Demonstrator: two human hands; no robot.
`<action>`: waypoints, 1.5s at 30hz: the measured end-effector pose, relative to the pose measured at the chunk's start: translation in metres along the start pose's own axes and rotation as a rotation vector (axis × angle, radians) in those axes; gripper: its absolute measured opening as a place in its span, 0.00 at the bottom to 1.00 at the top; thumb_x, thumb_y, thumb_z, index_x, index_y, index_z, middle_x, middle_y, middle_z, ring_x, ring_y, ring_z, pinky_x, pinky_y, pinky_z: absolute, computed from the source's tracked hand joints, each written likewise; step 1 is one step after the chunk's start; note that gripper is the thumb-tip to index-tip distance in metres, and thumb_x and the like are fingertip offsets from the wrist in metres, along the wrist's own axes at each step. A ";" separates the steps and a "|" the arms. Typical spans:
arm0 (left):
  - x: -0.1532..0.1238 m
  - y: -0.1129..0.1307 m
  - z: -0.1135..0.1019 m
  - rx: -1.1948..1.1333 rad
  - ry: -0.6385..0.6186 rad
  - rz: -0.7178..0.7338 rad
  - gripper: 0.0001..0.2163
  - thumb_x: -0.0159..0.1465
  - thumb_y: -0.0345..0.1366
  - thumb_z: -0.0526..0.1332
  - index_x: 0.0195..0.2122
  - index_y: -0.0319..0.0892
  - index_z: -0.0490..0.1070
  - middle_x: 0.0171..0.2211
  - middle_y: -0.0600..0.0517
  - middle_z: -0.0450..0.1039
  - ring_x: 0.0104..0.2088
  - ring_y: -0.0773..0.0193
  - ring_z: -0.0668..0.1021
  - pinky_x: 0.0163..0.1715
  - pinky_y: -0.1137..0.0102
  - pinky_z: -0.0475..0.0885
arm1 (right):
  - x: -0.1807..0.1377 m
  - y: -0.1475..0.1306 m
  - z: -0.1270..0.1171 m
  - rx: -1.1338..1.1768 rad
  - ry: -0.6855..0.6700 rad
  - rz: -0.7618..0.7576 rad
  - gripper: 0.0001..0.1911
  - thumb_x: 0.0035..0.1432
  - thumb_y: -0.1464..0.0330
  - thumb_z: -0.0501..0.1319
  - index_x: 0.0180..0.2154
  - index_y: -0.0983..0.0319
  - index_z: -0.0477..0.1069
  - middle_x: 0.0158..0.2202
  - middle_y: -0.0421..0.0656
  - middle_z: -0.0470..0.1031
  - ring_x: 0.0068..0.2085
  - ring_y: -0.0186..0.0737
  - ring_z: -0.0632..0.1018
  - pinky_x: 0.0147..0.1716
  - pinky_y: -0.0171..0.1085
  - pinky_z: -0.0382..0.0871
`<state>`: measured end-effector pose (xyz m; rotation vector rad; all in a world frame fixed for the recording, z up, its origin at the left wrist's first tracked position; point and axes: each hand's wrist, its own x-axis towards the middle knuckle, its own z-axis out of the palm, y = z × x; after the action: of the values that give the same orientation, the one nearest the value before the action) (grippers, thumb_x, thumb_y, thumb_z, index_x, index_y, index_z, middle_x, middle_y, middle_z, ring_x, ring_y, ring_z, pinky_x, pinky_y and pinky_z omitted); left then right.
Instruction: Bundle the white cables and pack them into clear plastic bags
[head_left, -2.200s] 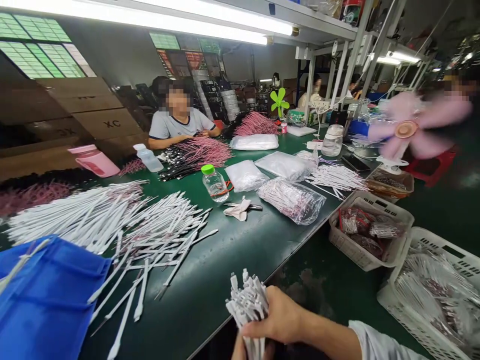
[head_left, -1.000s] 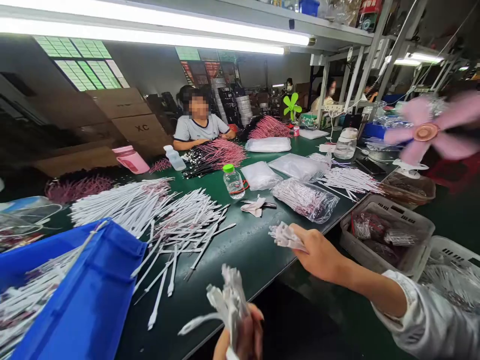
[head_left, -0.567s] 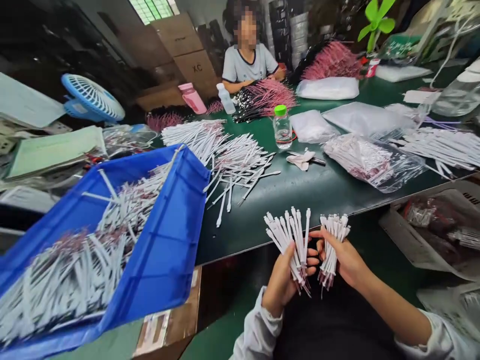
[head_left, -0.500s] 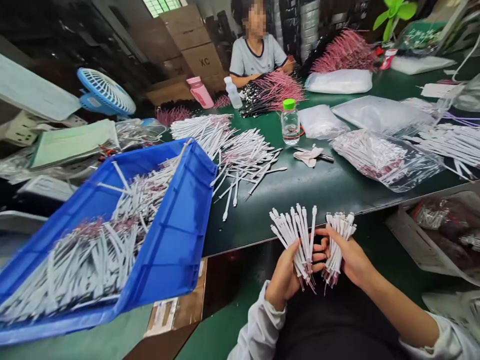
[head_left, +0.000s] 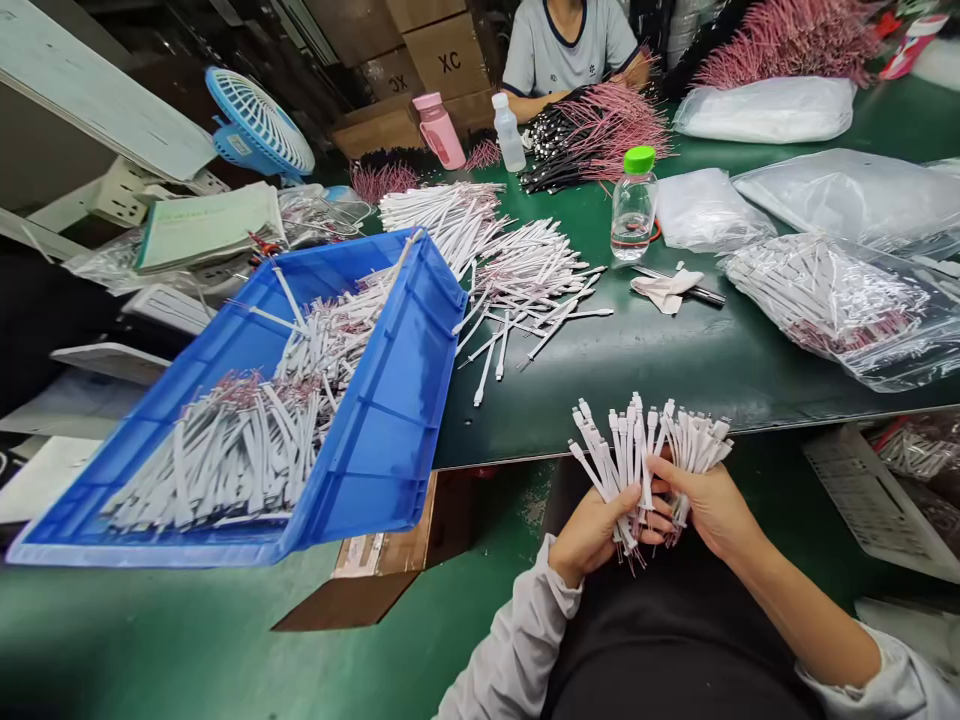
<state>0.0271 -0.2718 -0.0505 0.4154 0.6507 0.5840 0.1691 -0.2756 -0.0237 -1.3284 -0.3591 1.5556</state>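
Observation:
My left hand [head_left: 602,532] is closed around a fanned bunch of short white cables [head_left: 616,450], connector ends up and thin reddish wire ends hanging below. A second, tighter bunch of the same cables [head_left: 697,442] is gripped in my right hand [head_left: 716,505]. The two bunches meet side by side over my lap, just off the table's front edge. My right thumb and fingers reach the cables on the left bunch's side. Left of my hands stands a blue bin [head_left: 375,430] with many loose white cables [head_left: 240,450] in it.
More white cables [head_left: 525,270] are heaped on the green table [head_left: 540,400]. Behind them stand a green-capped bottle [head_left: 634,205], a pink bottle [head_left: 440,132] and a small blue fan [head_left: 259,125]. A bag of cables [head_left: 832,295] lies right. Across the table sits a person [head_left: 570,50] by black-and-red wires.
My hands have come together, so the two bunches now touch where a gap showed between them. The view has shifted, with the far person's head now out of frame.

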 end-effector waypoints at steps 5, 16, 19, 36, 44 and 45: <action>-0.002 -0.001 0.005 -0.024 -0.032 -0.017 0.25 0.59 0.52 0.61 0.46 0.32 0.72 0.33 0.42 0.75 0.31 0.58 0.80 0.33 0.65 0.76 | 0.000 0.002 0.003 0.022 0.025 0.025 0.23 0.38 0.60 0.74 0.30 0.61 0.64 0.16 0.33 0.65 0.11 0.29 0.60 0.06 0.32 0.53; 0.001 -0.003 0.014 0.011 0.066 0.007 0.23 0.55 0.47 0.68 0.43 0.32 0.72 0.29 0.47 0.74 0.25 0.68 0.76 0.24 0.76 0.69 | -0.004 -0.002 0.002 0.068 -0.077 0.033 0.21 0.42 0.60 0.72 0.28 0.60 0.62 0.16 0.32 0.62 0.10 0.34 0.64 0.07 0.39 0.64; 0.000 -0.001 0.014 0.028 0.054 0.020 0.20 0.54 0.46 0.68 0.38 0.32 0.72 0.27 0.49 0.72 0.21 0.72 0.72 0.19 0.77 0.63 | -0.003 -0.002 -0.001 -0.004 -0.156 0.024 0.19 0.43 0.60 0.71 0.28 0.61 0.63 0.16 0.33 0.64 0.13 0.38 0.69 0.12 0.41 0.68; 0.010 -0.008 -0.017 -0.186 -0.245 -0.274 0.17 0.55 0.40 0.68 0.40 0.32 0.72 0.29 0.48 0.71 0.28 0.68 0.73 0.30 0.71 0.66 | -0.003 -0.003 -0.009 -0.199 -0.178 0.152 0.19 0.43 0.58 0.71 0.25 0.62 0.66 0.13 0.36 0.64 0.15 0.39 0.71 0.15 0.38 0.67; 0.010 0.004 -0.015 -0.049 -0.328 -0.289 0.17 0.54 0.45 0.69 0.33 0.37 0.68 0.22 0.54 0.64 0.23 0.72 0.66 0.25 0.74 0.60 | -0.001 -0.005 -0.010 -0.218 -0.252 0.149 0.16 0.45 0.60 0.70 0.24 0.64 0.68 0.19 0.38 0.69 0.21 0.37 0.74 0.24 0.38 0.72; 0.009 0.005 -0.015 -0.003 -0.346 -0.312 0.17 0.53 0.45 0.69 0.32 0.37 0.68 0.22 0.55 0.65 0.22 0.72 0.66 0.24 0.74 0.60 | -0.001 -0.006 -0.010 -0.230 -0.291 0.164 0.15 0.44 0.61 0.71 0.26 0.64 0.71 0.22 0.39 0.72 0.25 0.39 0.76 0.28 0.39 0.73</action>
<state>0.0212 -0.2600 -0.0625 0.3909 0.3710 0.2075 0.1808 -0.2779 -0.0223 -1.3318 -0.6400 1.8978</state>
